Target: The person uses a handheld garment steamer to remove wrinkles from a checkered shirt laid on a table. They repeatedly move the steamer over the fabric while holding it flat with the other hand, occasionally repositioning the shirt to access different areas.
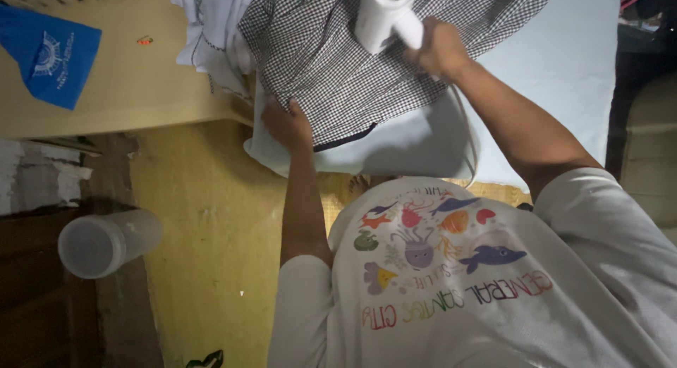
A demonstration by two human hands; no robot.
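Left hand (285, 125): closed on the hem of the checked shirt (352, 65), at the surface's near edge.
Checked shirt: spread over the pale blue surface (564, 65).
Right hand (438, 49): clamped on a white iron (384, 15) atop the shirt.

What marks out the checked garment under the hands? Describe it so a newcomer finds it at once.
Start at the pale blue padded board across the top of the head view. On its left end lies the checked shirt, with the left hand at its lower edge and the right hand gripping a white handle above it. Its fine black-and-white check sets it apart from the plain white clothes beside it.
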